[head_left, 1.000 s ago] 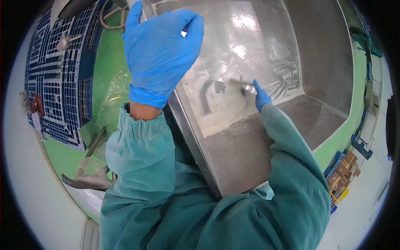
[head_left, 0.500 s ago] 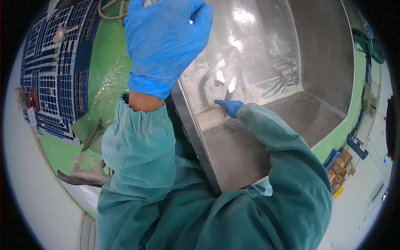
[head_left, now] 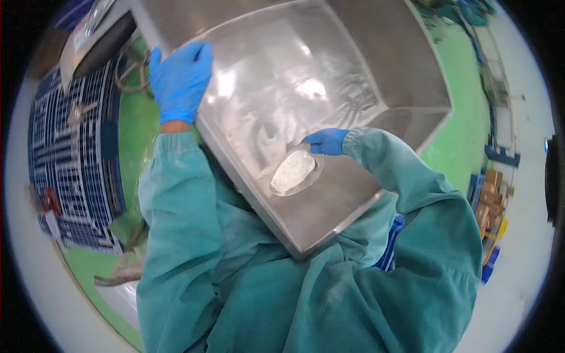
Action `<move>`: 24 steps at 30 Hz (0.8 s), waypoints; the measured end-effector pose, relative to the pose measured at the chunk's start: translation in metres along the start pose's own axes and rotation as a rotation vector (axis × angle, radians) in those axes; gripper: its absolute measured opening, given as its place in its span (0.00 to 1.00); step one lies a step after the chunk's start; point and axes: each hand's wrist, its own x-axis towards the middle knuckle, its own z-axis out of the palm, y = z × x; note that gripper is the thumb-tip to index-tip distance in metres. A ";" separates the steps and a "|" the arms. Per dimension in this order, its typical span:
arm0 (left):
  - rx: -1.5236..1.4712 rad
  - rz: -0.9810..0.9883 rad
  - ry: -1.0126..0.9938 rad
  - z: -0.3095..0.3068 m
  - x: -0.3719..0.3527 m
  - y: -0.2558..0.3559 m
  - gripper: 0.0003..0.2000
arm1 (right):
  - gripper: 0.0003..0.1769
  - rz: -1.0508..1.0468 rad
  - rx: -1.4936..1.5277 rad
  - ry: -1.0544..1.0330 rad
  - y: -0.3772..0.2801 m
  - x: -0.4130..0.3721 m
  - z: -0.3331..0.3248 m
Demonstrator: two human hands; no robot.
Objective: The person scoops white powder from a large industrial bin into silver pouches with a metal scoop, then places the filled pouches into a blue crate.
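My right hand (head_left: 328, 142), in a blue glove, grips a shallow oval scoop (head_left: 319, 170) by its upper end. White powder (head_left: 292, 174) fills much of the scoop, which is held over the near part of a large metal trough (head_left: 321, 219). At the trough's left edge is my left hand (head_left: 182, 79), also blue-gloved. Its fingers bend over the rim, and the fingertips are partly hidden. A thin layer of whitish powder coats the trough's floor, with smears and streaks in it.
Blue-and-white slatted pallets (head_left: 76, 153) stand on the green floor (head_left: 138, 112) at the left. A looped rope or hose (head_left: 132, 82) lies near my left hand. Cardboard boxes (head_left: 489, 197) are stacked at the far right. A pale bag-like object (head_left: 82, 50) is at the upper left.
The scoop has come up into view with powder in it, held by my right hand. My left hand appears farther away and lower left. The view has shifted, showing more of the trough's far end.
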 end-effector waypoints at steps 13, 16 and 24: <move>0.178 0.178 -0.215 -0.004 0.005 -0.001 0.16 | 0.23 0.229 0.449 1.291 0.002 -0.364 0.072; 0.230 0.206 -0.251 -0.003 0.005 -0.005 0.17 | 0.19 0.476 0.599 1.532 0.006 -0.449 0.138; 0.229 0.181 -0.308 -0.005 0.005 -0.006 0.19 | 0.19 1.136 0.702 1.578 0.034 -0.662 0.343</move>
